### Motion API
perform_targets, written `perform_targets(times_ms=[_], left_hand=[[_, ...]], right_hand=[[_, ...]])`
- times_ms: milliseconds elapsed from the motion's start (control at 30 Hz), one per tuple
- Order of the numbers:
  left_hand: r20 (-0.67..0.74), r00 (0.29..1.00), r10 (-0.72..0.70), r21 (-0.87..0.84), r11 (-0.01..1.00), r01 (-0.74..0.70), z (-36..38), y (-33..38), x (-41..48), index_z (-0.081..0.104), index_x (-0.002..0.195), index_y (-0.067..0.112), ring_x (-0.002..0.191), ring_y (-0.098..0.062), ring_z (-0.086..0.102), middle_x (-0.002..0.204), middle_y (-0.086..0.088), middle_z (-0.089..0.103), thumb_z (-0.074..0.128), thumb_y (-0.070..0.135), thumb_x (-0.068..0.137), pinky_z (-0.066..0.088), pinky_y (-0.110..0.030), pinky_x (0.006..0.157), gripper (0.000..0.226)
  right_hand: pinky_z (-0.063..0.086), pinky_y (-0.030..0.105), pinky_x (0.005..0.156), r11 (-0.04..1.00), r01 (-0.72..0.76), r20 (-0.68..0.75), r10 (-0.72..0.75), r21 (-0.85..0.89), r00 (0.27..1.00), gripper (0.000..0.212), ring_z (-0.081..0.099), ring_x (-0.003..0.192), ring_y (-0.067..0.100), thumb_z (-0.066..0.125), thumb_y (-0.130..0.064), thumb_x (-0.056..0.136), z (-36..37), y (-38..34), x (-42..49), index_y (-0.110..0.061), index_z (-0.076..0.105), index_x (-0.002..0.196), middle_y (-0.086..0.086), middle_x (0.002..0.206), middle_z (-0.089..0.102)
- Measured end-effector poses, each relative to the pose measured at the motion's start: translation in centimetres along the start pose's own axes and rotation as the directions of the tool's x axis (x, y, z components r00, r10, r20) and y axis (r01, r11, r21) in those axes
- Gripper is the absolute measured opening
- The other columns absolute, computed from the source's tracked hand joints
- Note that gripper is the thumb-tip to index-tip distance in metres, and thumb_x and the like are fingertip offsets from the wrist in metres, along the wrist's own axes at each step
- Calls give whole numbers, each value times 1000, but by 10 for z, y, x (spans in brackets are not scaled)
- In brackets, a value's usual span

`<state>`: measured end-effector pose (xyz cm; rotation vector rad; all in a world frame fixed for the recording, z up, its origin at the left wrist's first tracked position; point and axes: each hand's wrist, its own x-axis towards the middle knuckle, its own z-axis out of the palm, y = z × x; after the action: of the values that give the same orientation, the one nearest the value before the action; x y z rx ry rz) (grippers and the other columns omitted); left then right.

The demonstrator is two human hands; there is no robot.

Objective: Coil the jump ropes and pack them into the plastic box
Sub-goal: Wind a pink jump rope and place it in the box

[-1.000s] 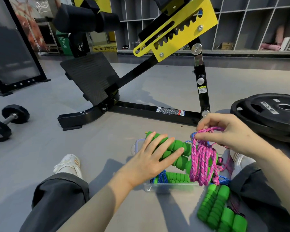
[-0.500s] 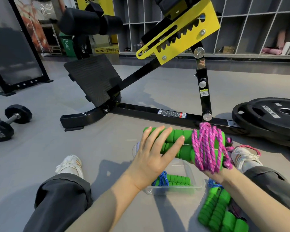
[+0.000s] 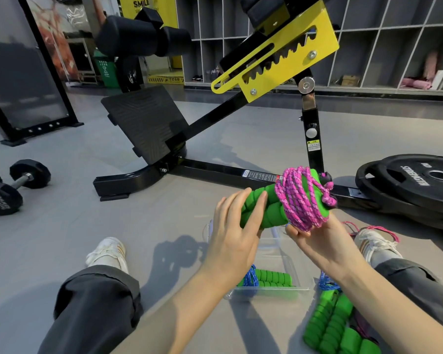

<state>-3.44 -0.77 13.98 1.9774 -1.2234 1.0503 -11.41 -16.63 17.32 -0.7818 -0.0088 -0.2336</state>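
A pink jump rope is coiled round its two green foam handles, and the bundle hangs tilted above the clear plastic box on the floor between my legs. My right hand grips the bundle from below at the pink coil. My left hand lies with straight fingers over the handles' left ends. Inside the box rests a blue rope with green handles.
More green-handled ropes lie on the floor right of the box. A loose pink rope drapes over my right shoe. A black and yellow bench frame stands ahead, weight plates at right, dumbbells at left.
My right hand went from pinching the pink coil on top to gripping underneath. The bundle has risen off the box and tilted up to the right, with my left hand following.
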Motion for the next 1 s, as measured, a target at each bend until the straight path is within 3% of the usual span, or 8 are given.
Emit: perform_targets(times_ms=[100,200,400,567,667,767,833,1000], left_hand=[[9,997,-70,-35,997,71,0,2,0,32,141,9,122,-35,42,132,-21,42,45,10,91,40,-49,102,52],[27,985,-168,-66,983,170,-1,0,2,31,142,11,122,-34,43,132,-21,44,41,13,91,39,-46,104,52],[101,959,-266,-31,962,270,2,-12,-1,33,142,14,117,-27,42,128,-15,48,41,22,94,43,-46,97,49],[153,947,-284,69,959,276,3,-24,-2,33,141,16,108,-28,45,120,-14,53,43,24,92,46,-46,89,51],[155,951,-268,123,960,251,3,-33,-4,36,140,15,103,-30,48,116,-14,55,67,12,84,48,-48,84,64],[191,958,-214,173,968,182,4,-34,-4,41,137,13,99,-33,53,113,-15,56,76,9,75,49,-47,81,72],[205,960,-191,191,970,152,7,-31,-5,45,135,12,94,-32,57,112,-14,57,80,10,71,50,-44,79,73],[188,969,-160,268,958,106,6,-35,1,43,135,12,100,-31,52,113,-14,55,79,3,66,46,-45,85,78]], right_hand=[[47,23,60,1000,-5,-52,5,13,999,17,33,49,9,65,-28,83,-1,2,2,-15,54,87,-1,68,36],[51,29,68,999,-33,-3,33,11,999,27,54,64,16,76,-31,69,-4,5,0,-16,54,66,1,70,53],[45,35,81,915,0,-69,-31,-404,997,50,58,91,18,81,-61,48,-9,15,-3,-19,54,50,1,91,67],[44,36,80,485,231,114,-258,-844,959,57,53,81,16,61,-56,73,-3,34,-13,0,56,75,13,86,56],[35,20,71,223,349,258,-355,-910,898,34,44,78,18,54,-41,80,2,34,-18,-15,40,63,0,77,44],[31,17,74,120,375,297,-414,-919,860,28,42,83,17,55,-39,81,7,33,-23,-29,36,62,-5,79,40],[32,20,77,165,374,281,-412,-913,867,29,42,85,20,54,-38,80,10,32,-26,-25,37,60,-5,79,43],[33,24,68,532,135,43,-182,-836,982,35,40,66,12,64,-49,74,21,22,-25,-18,56,59,-4,62,44]])
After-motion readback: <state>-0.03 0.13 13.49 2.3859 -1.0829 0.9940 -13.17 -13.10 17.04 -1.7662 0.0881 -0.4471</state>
